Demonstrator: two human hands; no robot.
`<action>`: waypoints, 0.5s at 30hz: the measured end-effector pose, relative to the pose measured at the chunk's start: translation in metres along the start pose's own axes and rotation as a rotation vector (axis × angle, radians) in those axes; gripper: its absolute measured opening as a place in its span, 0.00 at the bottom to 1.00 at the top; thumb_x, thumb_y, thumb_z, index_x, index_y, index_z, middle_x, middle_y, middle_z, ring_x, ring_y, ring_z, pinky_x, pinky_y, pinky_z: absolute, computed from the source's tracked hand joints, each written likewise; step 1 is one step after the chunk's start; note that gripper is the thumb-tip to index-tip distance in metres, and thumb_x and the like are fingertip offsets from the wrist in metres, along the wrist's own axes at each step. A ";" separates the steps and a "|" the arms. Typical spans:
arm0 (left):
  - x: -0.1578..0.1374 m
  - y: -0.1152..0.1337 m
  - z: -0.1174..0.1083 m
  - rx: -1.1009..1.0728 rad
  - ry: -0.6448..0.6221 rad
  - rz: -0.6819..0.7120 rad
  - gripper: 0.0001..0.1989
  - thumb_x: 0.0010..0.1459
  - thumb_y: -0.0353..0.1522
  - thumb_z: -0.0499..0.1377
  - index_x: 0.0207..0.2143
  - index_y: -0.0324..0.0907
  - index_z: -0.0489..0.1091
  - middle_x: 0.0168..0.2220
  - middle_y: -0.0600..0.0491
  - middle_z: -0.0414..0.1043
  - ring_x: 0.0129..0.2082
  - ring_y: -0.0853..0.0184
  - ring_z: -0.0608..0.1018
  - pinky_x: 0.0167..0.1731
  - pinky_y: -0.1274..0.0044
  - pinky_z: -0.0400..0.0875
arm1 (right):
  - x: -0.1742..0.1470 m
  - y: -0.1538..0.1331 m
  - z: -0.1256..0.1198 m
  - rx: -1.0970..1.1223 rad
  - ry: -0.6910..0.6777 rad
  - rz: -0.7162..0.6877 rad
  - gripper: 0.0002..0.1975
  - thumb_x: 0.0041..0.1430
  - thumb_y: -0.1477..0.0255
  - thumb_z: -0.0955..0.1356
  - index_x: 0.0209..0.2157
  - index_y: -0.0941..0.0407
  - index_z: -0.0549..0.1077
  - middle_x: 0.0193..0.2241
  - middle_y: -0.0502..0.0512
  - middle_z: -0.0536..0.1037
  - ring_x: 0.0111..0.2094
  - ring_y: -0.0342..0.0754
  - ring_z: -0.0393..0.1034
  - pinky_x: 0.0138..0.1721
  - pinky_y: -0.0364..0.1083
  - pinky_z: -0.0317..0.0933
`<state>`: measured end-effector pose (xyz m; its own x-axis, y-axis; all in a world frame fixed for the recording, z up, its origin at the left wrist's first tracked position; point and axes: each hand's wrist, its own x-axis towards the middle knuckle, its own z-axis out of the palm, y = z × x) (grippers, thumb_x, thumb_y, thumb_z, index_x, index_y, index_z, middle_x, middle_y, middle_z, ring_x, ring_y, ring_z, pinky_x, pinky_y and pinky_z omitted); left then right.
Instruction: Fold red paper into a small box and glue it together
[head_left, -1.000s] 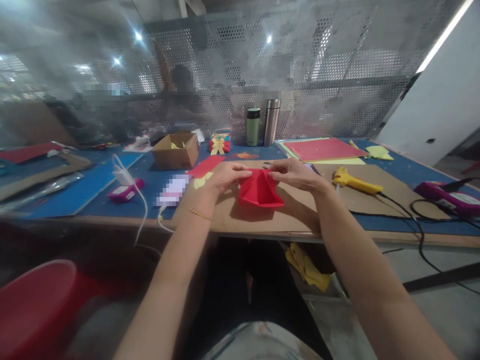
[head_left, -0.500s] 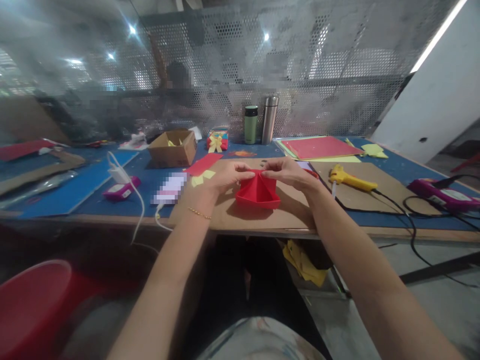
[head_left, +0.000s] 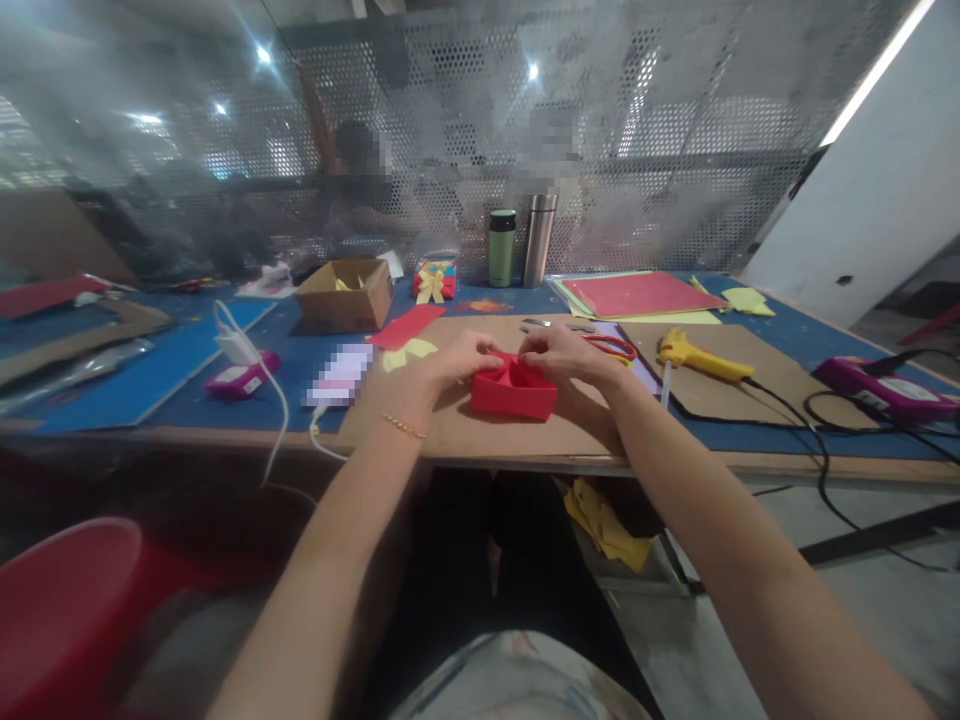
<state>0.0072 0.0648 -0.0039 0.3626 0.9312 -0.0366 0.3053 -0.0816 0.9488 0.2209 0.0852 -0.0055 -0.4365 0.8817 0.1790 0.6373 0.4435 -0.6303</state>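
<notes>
A folded red paper box rests on a brown cardboard sheet in front of me. My left hand pinches its far left corner between thumb and fingers. Opposite it, my right hand grips the far right corner. The near wall stands upright, and folds show inside between my thumbs. Scissors with red handles lie just beyond my right hand, partly hidden by it. Left of my left hand are pale yellow paper pieces and a red paper strip.
A yellow glue gun lies on cardboard at the right, its black cord trailing off the edge. Behind stand a small cardboard box, a green tumbler and a steel flask. Coloured sheets are stacked at the back right.
Both hands have lowered the far side of the red paper, folding its raised flap down and inward. The box now sits lower, and more of the scissors shows.
</notes>
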 end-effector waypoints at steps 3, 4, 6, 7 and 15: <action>-0.002 -0.004 0.001 0.058 0.026 -0.005 0.04 0.56 0.25 0.65 0.36 0.39 0.77 0.32 0.49 0.75 0.29 0.69 0.74 0.27 0.78 0.64 | -0.001 -0.002 -0.001 -0.207 -0.071 0.013 0.03 0.54 0.72 0.70 0.30 0.56 0.78 0.30 0.55 0.81 0.34 0.49 0.74 0.35 0.45 0.61; -0.001 -0.005 0.000 0.101 0.040 0.007 0.07 0.55 0.25 0.66 0.38 0.40 0.78 0.34 0.49 0.76 0.32 0.67 0.75 0.29 0.78 0.65 | -0.002 -0.003 -0.002 -0.239 -0.101 0.010 0.04 0.54 0.72 0.71 0.32 0.57 0.79 0.32 0.56 0.82 0.35 0.50 0.75 0.35 0.45 0.61; 0.002 -0.006 -0.004 0.206 0.083 0.054 0.14 0.50 0.23 0.67 0.40 0.42 0.78 0.37 0.49 0.75 0.35 0.65 0.75 0.32 0.78 0.67 | -0.004 -0.006 -0.003 -0.264 -0.132 0.010 0.06 0.55 0.73 0.72 0.36 0.58 0.80 0.36 0.59 0.83 0.37 0.50 0.75 0.36 0.45 0.62; 0.003 -0.007 -0.006 0.241 0.094 0.077 0.16 0.48 0.23 0.67 0.40 0.43 0.78 0.37 0.50 0.75 0.36 0.65 0.75 0.33 0.78 0.67 | -0.005 -0.007 -0.003 -0.274 -0.127 0.011 0.07 0.56 0.73 0.72 0.38 0.58 0.80 0.37 0.60 0.84 0.38 0.51 0.76 0.37 0.45 0.62; -0.010 -0.008 -0.002 0.064 -0.106 0.004 0.06 0.49 0.22 0.62 0.27 0.40 0.70 0.27 0.55 0.67 0.27 0.71 0.68 0.27 0.79 0.60 | -0.008 0.001 -0.008 -0.361 0.039 -0.038 0.09 0.57 0.75 0.69 0.39 0.57 0.80 0.35 0.57 0.82 0.34 0.49 0.71 0.35 0.45 0.60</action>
<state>-0.0007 0.0570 -0.0108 0.4543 0.8882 -0.0688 0.3580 -0.1113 0.9271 0.2302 0.0796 -0.0017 -0.4439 0.8659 0.2307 0.8072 0.4982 -0.3167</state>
